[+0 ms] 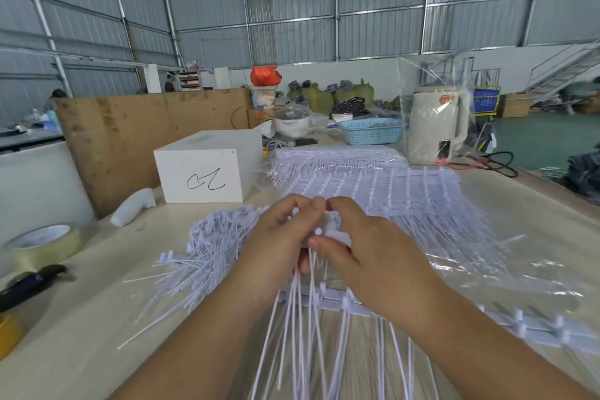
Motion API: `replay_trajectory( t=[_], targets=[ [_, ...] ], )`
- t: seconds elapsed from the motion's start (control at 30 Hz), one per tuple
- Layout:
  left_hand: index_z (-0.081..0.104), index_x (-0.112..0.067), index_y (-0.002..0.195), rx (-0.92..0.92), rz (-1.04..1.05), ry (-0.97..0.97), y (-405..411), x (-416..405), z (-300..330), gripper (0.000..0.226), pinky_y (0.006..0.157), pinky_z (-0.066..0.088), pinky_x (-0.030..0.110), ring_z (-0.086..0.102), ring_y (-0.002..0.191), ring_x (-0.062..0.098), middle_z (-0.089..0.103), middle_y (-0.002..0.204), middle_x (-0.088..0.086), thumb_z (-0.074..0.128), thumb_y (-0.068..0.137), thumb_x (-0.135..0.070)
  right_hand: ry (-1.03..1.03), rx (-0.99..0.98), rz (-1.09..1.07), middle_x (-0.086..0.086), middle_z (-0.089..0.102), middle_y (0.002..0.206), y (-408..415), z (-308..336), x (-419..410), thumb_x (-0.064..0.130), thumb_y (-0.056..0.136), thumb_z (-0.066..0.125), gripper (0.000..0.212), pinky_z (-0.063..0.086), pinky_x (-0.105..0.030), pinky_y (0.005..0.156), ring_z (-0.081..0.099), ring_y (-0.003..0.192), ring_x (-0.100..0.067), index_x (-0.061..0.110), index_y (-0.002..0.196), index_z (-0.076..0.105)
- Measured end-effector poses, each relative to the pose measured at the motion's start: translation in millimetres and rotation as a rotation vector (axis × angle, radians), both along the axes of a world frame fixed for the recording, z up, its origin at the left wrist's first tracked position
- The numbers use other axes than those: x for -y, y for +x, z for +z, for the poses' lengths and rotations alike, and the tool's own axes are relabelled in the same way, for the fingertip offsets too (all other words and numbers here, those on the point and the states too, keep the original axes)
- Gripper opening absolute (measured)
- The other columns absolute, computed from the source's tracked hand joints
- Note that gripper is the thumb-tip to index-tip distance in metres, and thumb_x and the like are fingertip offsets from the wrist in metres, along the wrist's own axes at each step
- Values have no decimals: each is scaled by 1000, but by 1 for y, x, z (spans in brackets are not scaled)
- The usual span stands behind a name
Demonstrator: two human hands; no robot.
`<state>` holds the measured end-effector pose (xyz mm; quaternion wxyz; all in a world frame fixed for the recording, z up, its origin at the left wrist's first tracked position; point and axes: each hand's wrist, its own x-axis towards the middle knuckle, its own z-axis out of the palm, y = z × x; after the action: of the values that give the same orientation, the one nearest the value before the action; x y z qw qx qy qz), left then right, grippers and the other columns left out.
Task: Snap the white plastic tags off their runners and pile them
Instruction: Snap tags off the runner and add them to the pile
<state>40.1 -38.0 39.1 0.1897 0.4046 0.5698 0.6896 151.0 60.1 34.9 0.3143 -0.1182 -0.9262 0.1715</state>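
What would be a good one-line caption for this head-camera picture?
Both hands, left and right, pinch a bunch of white tags above the table, beside a loose pile.

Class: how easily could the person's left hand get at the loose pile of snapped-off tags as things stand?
Probably easily: the pile of tags lies just beside the left hand with nothing between, though that hand now grips a bunch of tags.
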Motion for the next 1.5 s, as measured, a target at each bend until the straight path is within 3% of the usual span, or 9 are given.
replay_trajectory(
  t=[0.17, 0.27, 0.37, 0.5, 0.63, 0.77, 1.0, 1.27, 1.5],
  targets=[
    [57, -5, 86, -133, -138, -43, 4, 4, 1, 28, 38, 36, 16, 46, 40, 5, 65, 65, -4, 71, 72, -24, -102, 15, 43, 5, 64, 82, 0, -3, -8, 42, 95, 50, 32, 52, -38, 70, 61, 74, -17, 35, 125, 43],
    [61, -6, 80, -107, -41, -73, 2, 2, 1, 10, 38, 34, 17, 43, 41, 8, 59, 61, 3, 69, 83, -7, -105, 40, 81, 4, 64, 81, -2, -5, -8, 45, 94, 51, 29, 51, -41, 68, 61, 72, -16, 34, 120, 45],
    [59, -11, 70, -56, 100, -22, -2, -4, -5, 19, 38, 32, 16, 40, 39, 7, 49, 50, -3, 64, 81, 3, -46, 66, 55, 9, 53, 70, -2, -7, -7, 56, 92, 46, 29, 44, -31, 59, 51, 64, -5, 35, 112, 47],
    [60, -19, 65, -41, 210, 3, -15, -1, -6, 20, 39, 29, 19, 45, 51, 18, 53, 54, 2, 65, 75, -2, -55, 45, 9, 10, 45, 64, -2, -6, -7, 49, 96, 46, 25, 34, -30, 55, 43, 58, -5, 27, 83, 47],
    [61, -14, 77, -50, 61, -24, -14, 3, -3, 13, 38, 32, 17, 50, 48, 13, 58, 59, 4, 69, 67, -16, -100, 11, 55, 11, 47, 61, -1, -3, -7, 39, 97, 50, 19, 32, -24, 53, 45, 55, -3, 25, 84, 52],
    [61, -8, 81, -18, -39, 0, -16, 9, 4, 23, 37, 34, 14, 49, 41, 4, 62, 63, 4, 79, 69, -3, -171, 15, 113, 18, 51, 54, -2, -4, -7, 38, 97, 51, 17, 29, -23, 49, 46, 48, -4, 27, 85, 55],
    [60, -8, 80, -103, 64, 45, -9, 4, 4, 21, 43, 38, 11, 55, 52, 7, 62, 66, 5, 74, 75, 8, -153, -13, 81, 7, 50, 61, -3, -7, -7, 37, 97, 50, 21, 41, -35, 57, 45, 53, -7, 20, 87, 55],
    [53, -15, 73, 200, 166, 110, -1, -1, 2, 24, 40, 34, 19, 48, 45, 12, 55, 60, 4, 68, 80, 2, 81, -258, -46, 7, 57, 68, -8, -11, 6, 46, 94, 43, 39, 44, -33, 56, 56, 63, -19, 15, 86, 65],
    [50, -16, 68, 446, 43, 30, -9, -4, 4, 25, 33, 31, 16, 43, 32, 11, 54, 52, 4, 63, 83, 0, 355, -413, -81, -1, 64, 63, -12, -14, 4, 32, 91, 45, 35, 49, -29, 49, 61, 55, -22, 10, 77, 69]
  ],
)
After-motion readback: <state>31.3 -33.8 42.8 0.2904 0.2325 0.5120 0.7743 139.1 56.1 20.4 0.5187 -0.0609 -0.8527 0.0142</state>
